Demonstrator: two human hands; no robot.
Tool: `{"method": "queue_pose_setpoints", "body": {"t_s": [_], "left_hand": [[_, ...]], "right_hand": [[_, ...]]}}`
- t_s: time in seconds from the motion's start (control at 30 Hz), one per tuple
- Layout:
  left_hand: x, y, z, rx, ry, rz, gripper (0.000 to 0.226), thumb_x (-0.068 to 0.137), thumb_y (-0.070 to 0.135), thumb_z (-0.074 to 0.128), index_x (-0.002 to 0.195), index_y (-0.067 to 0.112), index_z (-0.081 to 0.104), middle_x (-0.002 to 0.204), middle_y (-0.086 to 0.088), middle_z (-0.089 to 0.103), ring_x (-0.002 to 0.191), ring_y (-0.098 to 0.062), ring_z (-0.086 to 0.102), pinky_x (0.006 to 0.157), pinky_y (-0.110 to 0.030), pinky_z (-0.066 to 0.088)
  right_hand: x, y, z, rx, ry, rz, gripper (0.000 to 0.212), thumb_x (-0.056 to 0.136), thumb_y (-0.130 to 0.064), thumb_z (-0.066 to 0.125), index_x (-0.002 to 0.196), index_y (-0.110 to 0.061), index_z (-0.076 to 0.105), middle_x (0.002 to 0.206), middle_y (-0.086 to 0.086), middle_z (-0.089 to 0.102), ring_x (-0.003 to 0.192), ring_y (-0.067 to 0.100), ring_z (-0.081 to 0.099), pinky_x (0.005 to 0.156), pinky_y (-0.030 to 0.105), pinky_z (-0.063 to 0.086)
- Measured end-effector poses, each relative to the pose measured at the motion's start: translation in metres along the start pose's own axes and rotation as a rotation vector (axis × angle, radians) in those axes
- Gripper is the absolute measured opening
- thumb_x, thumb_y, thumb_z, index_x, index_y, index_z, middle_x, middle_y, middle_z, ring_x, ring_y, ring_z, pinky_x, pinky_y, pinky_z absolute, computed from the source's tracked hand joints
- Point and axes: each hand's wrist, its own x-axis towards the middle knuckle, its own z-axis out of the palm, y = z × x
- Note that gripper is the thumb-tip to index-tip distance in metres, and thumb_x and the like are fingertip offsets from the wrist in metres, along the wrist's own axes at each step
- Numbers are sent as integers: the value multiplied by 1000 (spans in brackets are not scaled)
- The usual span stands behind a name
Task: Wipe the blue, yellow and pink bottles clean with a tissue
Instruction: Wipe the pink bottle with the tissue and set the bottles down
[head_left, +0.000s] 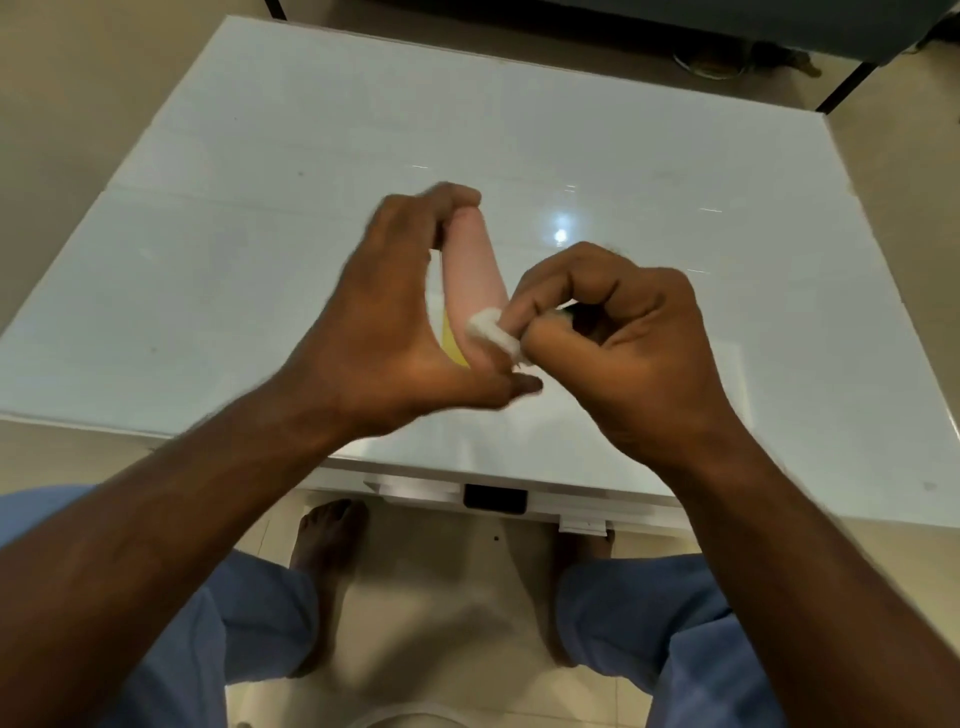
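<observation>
The left hand (384, 332) gripped the pink bottle (472, 270) end to end above the counter (675, 171), thumb under one end, fingers (452, 200) over the far end. Its long axis ran away from the person, tilted slightly left. The right hand (618, 332) pinched the tissue (493, 332) against the bottle's near end. That end-only hold could let the bottle slip under hard rubbing. A yellow bottle (451, 345) showed just behind the pink bottle's near end.

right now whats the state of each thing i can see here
pink bottle: lifted off the table, held end to end
left hand: grips the pink bottle
right hand: pinches the tissue
tissue: wadded, pressed on the pink bottle
yellow bottle: mostly hidden behind the left hand
table: glossy white top
</observation>
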Motion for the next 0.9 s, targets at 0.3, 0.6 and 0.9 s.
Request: {"method": "queue_pose_setpoints", "body": {"t_s": [0.3, 0.6, 0.9], "left_hand": [[3, -7, 4, 158, -41, -14, 116, 56, 79, 71, 147, 14, 43, 135, -5, 52, 121, -16, 49, 101, -38, 47], [2, -7, 9, 209, -48, -3, 114, 57, 81, 68, 146, 14, 44, 134, -6, 54, 120, -22, 52, 99, -51, 49], [1, 9, 8, -224, 71, -51, 117, 51, 68, 87, 146, 16, 44, 140, 3, 54, 127, -14, 57, 104, -35, 53]], "right_hand": [[-5, 0, 8, -215, -128, -181, 15, 79, 2, 76, 78, -13, 81, 83, -2, 76, 82, 18, 70, 79, 33, 55], [-4, 1, 5, -188, -169, -151, 17, 78, 4, 77, 78, -13, 81, 85, -1, 77, 85, 18, 71, 83, 34, 55], [4, 1, -11, 280, -20, 32, 29, 83, 8, 59, 80, -17, 75, 81, 0, 71, 81, 16, 67, 75, 29, 54]]}}
